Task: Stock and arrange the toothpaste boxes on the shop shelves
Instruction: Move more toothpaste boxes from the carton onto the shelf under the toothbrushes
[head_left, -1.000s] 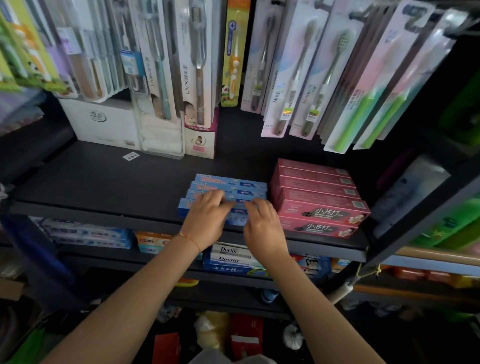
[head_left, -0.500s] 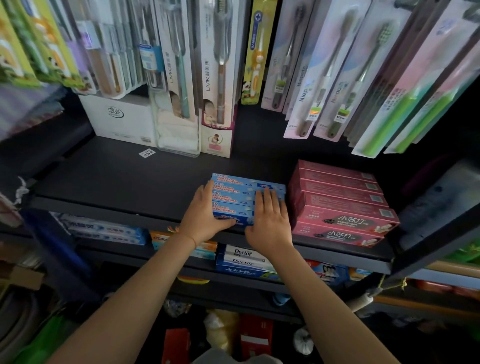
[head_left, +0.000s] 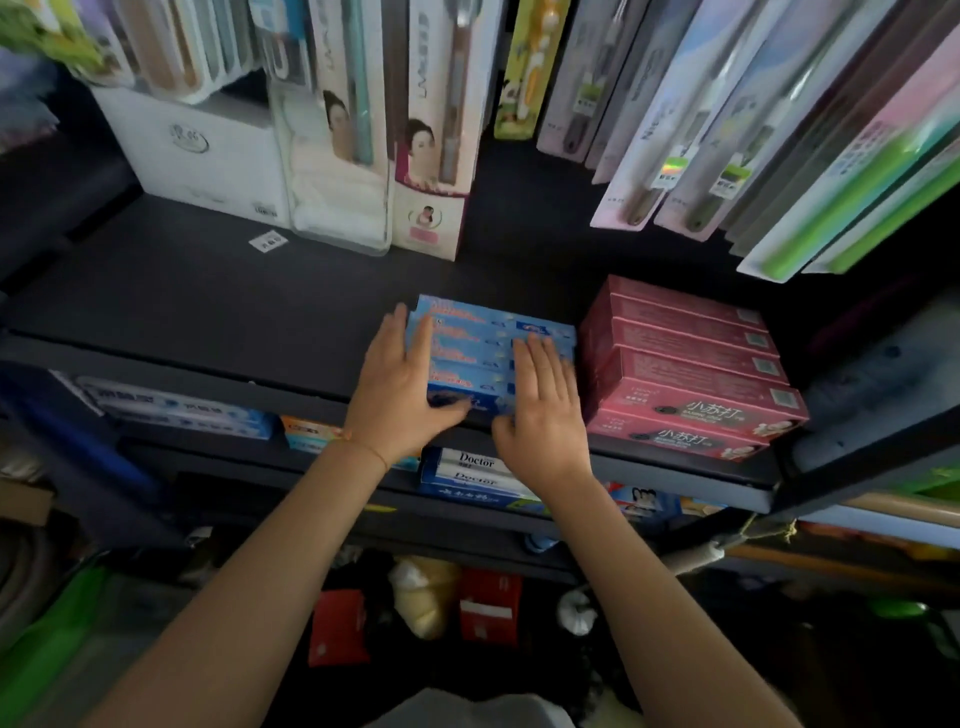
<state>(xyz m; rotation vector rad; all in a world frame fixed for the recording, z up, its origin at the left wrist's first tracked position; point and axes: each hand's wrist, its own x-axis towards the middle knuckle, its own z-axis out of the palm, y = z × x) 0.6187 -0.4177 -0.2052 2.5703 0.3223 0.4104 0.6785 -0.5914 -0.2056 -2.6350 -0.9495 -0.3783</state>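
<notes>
Two tiers of black shelf (head_left: 208, 312) carry the stock, and the upper one matters here. At 12 o'clock toothbrush packs (head_left: 670, 135) stand or hang along the back, out of the way of the flat goods in front. At 3 o'clock the red boxes (head_left: 685, 364) lie in a squared stack at the front edge, likely the model for the row. Just beside them, at the centre, the blue boxes (head_left: 483, 343) lie side by side, long faces up, labels readable from the aisle. The left hand (head_left: 400, 395) is flat on the stack's left end, thumb hooked at its front corner, fingers straight; the right hand (head_left: 545, 410) presses flat on top, grasping nothing. I judge both are squaring the stack. At 6 o'clock the lower tier holds the Doctor boxes (head_left: 478, 467).
</notes>
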